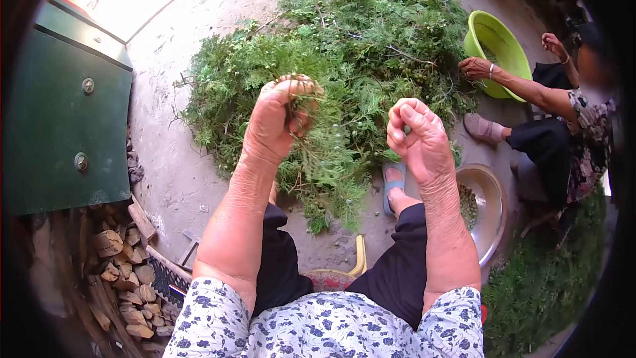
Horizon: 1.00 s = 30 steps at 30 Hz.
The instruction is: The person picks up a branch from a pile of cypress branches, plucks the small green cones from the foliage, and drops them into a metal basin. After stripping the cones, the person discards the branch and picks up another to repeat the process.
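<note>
Setting: outdoor yard, bare concrete floor (165,166), seen from above by a seated person in a flowered top and dark trousers.

- Pile of green cuttings (371,33) — feathery evergreen branches heaped wide on the concrete ahead of the knees, reaching to the co-worker's side.
- Left hand (278,119): raised, back towards the camera, fingers and thumb closed round the top of a sprig (313,162). The sprig hangs down from the fist, in front of the near edge of the pile and above the left knee.
- Right hand (419,138): raised beside the left but apart from it, clear of the sprig, fingers curled tightly in against the thumb. Whether anything small sits between them cannot be told.
- Metal bowl (495,225): on the ground just right of the right forearm, with small greenish bits (468,207) inside.
- Blue sandal (392,191): on the person's foot, between the hands, touching the pile's edge.
- Green basin (498,43): far right, against the pile.
- Co-worker: seated at the right — one hand (476,67) on the cuttings by the basin, the other hand (551,43) lifted behind it.
- Green metal panel (66,126): left edge, upright.
- Split firewood (122,278): stacked below the panel.
- Grass patch (543,285): lower right.
</note>
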### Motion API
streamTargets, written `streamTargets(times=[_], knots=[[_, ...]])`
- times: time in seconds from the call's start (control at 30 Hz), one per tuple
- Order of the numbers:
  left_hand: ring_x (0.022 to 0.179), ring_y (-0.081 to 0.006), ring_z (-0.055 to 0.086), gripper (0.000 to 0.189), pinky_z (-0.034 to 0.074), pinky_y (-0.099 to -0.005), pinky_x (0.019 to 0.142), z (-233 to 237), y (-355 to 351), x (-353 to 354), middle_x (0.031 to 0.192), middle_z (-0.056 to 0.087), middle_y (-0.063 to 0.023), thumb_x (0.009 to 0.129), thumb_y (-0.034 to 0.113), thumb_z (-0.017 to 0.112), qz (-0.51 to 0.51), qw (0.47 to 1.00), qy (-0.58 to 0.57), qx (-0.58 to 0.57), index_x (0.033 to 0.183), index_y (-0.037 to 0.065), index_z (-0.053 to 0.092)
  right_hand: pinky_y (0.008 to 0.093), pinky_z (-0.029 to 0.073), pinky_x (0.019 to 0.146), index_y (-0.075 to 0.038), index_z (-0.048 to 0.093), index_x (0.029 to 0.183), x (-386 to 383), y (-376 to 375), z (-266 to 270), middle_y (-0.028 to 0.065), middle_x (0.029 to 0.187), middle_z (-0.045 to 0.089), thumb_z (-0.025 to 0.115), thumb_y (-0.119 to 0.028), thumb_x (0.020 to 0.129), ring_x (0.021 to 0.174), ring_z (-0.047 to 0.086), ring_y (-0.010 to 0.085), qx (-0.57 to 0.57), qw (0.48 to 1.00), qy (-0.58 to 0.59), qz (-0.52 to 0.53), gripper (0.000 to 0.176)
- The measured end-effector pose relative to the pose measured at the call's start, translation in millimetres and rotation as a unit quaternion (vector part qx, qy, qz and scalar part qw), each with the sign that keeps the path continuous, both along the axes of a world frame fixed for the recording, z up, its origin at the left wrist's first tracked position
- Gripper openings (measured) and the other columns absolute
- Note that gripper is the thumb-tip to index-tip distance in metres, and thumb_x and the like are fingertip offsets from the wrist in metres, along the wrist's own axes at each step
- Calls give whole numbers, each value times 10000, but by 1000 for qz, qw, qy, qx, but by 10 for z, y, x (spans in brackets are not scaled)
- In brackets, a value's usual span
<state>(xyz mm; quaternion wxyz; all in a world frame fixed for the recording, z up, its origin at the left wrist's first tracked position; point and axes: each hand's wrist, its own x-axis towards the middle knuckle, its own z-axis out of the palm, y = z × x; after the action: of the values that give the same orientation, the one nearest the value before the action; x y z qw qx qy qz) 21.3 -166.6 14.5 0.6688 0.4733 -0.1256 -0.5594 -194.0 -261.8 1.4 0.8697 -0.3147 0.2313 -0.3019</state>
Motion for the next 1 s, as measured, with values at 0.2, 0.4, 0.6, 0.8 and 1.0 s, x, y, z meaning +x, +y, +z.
streamTargets(times=[0.2, 0.4, 0.6, 0.8, 1.0], knots=[[363, -81, 316, 191, 259, -247, 358, -43, 37, 193, 524, 464, 11, 833, 189, 481, 49, 999, 10, -20, 837, 40, 600, 182, 277, 437, -35, 634, 989, -38, 106, 120, -66, 590, 470, 668, -267, 814, 492, 348, 11, -218, 916, 273, 198, 293], [361, -80, 307, 210, 254, -244, 361, -11, 12, 227, 528, 463, 9, 837, 184, 460, 77, 996, 36, -5, 858, 31, 603, 293, 423, 552, -42, 609, 1056, -25, 268, -160, 90, 585, 514, 704, -190, 700, 532, 496, 182, -529, 725, 389, 208, 397], [486, -74, 460, 211, 324, -226, 412, 61, -2, 115, 612, 531, -13, 822, 185, 491, 36, 997, -63, 11, 901, 33, 615, 261, 439, 604, 9, 644, 836, -29, 61, -107, 40, 668, 587, 633, -169, 806, 622, 526, 103, -430, 830, 313, 170, 181], [785, -113, 586, 257, 457, -240, 666, 106, 2, -94, 849, 664, -83, 677, 115, 588, -186, 951, -248, -1, 902, 9, 650, 216, 351, 533, -29, 607, 777, 17, -2, 187, -65, 633, 480, 621, -214, 844, 590, 405, 36, -374, 866, 304, 135, 198], [704, -33, 518, 286, 435, -204, 619, 41, -8, -275, 771, 589, 50, 681, 58, 673, -343, 890, -287, 88, 960, 25, 617, 235, 335, 504, -20, 598, 737, 168, 22, 193, -54, 588, 454, 609, -220, 854, 563, 383, 41, -309, 901, 280, 119, 232]])
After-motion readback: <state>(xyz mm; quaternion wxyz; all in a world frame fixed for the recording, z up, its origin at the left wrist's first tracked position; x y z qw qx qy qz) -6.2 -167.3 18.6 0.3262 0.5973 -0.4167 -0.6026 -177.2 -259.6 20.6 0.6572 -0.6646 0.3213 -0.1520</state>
